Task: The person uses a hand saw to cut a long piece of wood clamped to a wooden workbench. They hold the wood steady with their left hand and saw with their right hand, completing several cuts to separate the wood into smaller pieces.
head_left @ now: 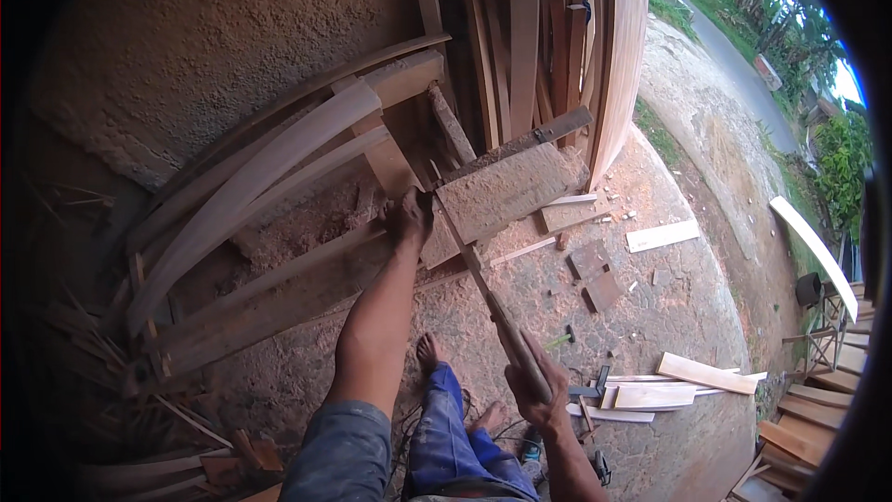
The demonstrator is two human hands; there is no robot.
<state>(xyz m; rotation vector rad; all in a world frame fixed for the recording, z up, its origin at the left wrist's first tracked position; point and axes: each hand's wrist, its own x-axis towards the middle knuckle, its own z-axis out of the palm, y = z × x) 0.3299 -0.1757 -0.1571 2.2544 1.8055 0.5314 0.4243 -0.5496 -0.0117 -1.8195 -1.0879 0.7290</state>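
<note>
A long, narrow tool point(508, 327), probably a saw seen nearly edge-on, runs from the lower right up to the end of the workbench. My right hand point(537, 381) is wrapped round its wider, near end. The far end meets a pale board point(392, 160) that lies across the bench. My left hand point(409, 216) is closed on this board, close beside the tool's far end; its fingertips are partly hidden. Right of the tool, a thick, dusty wooden block point(506, 188) forms the bench's end, with a dark strip point(525, 144) along its far edge.
Curved pale planks point(260, 191) rest along the bench point(269, 302) on the left. Tall boards point(523, 37) lean at the back. Shavings, offcuts point(662, 236), a green-handled hammer point(565, 338) and a pile of slats point(655, 396) lie on the concrete floor point(688, 316). My bare feet point(430, 351) stand below.
</note>
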